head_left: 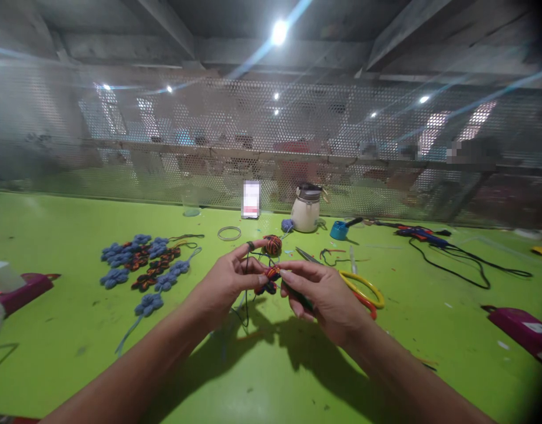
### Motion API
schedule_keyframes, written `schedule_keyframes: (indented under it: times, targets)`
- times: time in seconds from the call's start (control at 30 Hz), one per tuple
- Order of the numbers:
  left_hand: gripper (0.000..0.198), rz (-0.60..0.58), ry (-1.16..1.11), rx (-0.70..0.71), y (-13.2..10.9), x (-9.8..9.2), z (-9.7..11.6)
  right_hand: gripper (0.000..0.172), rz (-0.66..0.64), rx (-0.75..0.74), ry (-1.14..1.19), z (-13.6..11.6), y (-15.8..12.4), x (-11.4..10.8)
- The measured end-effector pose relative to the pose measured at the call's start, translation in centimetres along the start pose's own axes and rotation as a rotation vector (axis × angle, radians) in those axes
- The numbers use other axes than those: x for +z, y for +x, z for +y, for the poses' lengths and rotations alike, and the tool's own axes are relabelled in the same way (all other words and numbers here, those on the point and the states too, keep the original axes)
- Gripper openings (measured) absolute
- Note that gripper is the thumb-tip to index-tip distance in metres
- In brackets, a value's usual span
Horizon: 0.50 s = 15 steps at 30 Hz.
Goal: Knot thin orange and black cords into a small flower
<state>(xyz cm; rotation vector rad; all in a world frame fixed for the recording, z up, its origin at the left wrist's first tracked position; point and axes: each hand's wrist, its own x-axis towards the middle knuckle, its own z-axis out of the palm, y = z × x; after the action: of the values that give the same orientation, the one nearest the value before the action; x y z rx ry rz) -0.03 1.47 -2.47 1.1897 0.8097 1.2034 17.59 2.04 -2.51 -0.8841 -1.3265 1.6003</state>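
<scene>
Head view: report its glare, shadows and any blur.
Head view: glare streaks from the ceiling light; same view, dark shadows on the green table below the hands; same view, hazy detail beyond the perforated screen and a pixelated phone display.

Worked piece (273,272): small and compact, of variegated yarn in red, orange and dark tones, its lower part darker and lobed. You hold it above the counter (200,365), pinched at the fingertips between your left hand (229,275) and right hand (326,291). Yarn strand (247,294): dark, running from your left index finger and hanging below. Tool handle (301,297): dark green, slanting through your right hand; its tip cannot be made out. Yarn ball (272,245): round, similarly variegated, just beyond the piece.
</scene>
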Motion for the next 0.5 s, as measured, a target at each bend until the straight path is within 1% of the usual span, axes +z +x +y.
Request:
schedule_keyframes:
  times: [0.13, 0.2, 0.23, 0.3, 0.37, 0.4, 0.43, 0.5]
  targets:
    - [0.066, 0.022, 0.013, 0.024, 0.0, 0.2, 0.0, 0.039, -0.055, -0.057, 0.013, 0.0, 0.0, -0.2]
    - [0.067, 0.052, 0.054, 0.046, 0.0, 0.3, 0.1, 0.040, -0.047, -0.051, -0.008, -0.1, -0.1, -0.3]
    - [0.070, 0.067, 0.079, 0.058, 0.0, 0.4, 0.2, 0.039, -0.035, -0.045, -0.019, -0.2, -0.1, -0.3]
    - [0.083, 0.072, 0.112, 0.087, -0.1, 0.6, 0.3, 0.039, -0.015, -0.037, -0.034, -0.4, -0.3, -0.2]
    - [0.097, 0.066, 0.157, 0.137, -0.3, 0.8, 0.3, 0.041, -0.009, -0.028, -0.036, -0.5, -0.4, -0.1]
    - [0.099, 0.072, 0.213, 0.174, -0.5, 0.9, 0.3, 0.041, -0.010, -0.022, -0.037, -0.6, -0.4, 0.0]
    - [0.097, 0.087, 0.294, 0.222, -0.7, 0.9, 0.3, 0.041, -0.013, -0.015, -0.038, -0.6, -0.4, 0.0]
    - [0.085, 0.128, 0.483, 0.327, -1.1, 1.1, 0.2, 0.041, -0.019, -0.008, -0.044, -0.5, -0.4, 0.0]
